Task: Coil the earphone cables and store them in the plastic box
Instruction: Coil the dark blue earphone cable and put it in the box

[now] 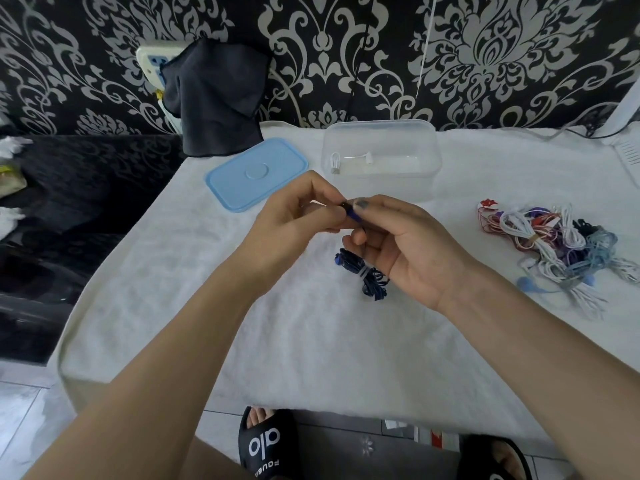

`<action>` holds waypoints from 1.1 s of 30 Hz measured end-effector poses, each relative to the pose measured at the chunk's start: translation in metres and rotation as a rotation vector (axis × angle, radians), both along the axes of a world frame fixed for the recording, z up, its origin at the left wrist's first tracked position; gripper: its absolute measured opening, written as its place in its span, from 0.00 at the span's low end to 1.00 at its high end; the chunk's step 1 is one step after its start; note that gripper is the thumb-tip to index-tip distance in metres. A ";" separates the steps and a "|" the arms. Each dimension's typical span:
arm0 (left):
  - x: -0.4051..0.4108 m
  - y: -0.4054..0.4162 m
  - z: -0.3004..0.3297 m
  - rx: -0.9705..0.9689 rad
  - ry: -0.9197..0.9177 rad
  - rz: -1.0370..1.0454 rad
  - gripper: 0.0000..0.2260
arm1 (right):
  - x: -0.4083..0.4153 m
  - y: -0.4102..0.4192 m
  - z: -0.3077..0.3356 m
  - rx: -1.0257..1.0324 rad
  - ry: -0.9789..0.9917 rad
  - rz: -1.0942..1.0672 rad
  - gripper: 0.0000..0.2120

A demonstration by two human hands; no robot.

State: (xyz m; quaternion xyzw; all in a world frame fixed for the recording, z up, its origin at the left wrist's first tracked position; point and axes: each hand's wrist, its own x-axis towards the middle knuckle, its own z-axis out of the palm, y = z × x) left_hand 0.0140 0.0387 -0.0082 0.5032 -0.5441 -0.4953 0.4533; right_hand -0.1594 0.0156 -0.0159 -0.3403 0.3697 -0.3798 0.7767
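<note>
White towel-covered table (311, 341): left hand (294, 226) and right hand (408, 244) pinching dark blue earphone (353, 213), bundled cable (367, 275) dangling; clear plastic box (381, 157) far, tangled earphones (561, 244) right.

Across the top of the frame you see a wall (346, 46) papered in black with a large pale grey damask pattern. At upper left, a white socket panel (152, 60) sits on that wall, half covered by a dark cloth (214, 95) hanging over it. Thin cords run down the wall at upper centre and upper right. The middle of the frame is filled by a table under a white fluffy towel (277, 341). At left, you have a black patterned surface (69, 202), perhaps a sofa. Along the bottom and lower left, pale floor tiles (24, 427) show. The light is even and soft.
</note>
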 end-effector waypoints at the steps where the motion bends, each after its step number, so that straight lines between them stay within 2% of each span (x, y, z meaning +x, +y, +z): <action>1: 0.000 0.001 0.000 -0.016 -0.034 0.013 0.02 | 0.000 0.000 0.000 -0.001 0.007 0.001 0.06; 5: -0.003 0.003 0.002 -0.050 -0.071 0.035 0.02 | 0.000 0.000 -0.001 -0.016 0.033 0.000 0.06; 12: -0.008 0.004 0.003 -0.109 -0.025 0.058 0.02 | 0.001 0.002 0.000 -0.053 0.010 -0.043 0.06; 21: -0.016 0.002 0.006 0.047 0.221 0.129 0.08 | 0.005 0.006 0.000 -0.045 -0.044 -0.077 0.07; 29: -0.019 0.010 0.009 -0.124 -0.050 0.176 0.02 | 0.006 0.005 0.001 0.001 -0.054 -0.085 0.08; 33: -0.014 0.010 -0.001 -0.245 -0.182 0.148 0.04 | 0.008 0.003 -0.001 0.087 -0.128 -0.097 0.11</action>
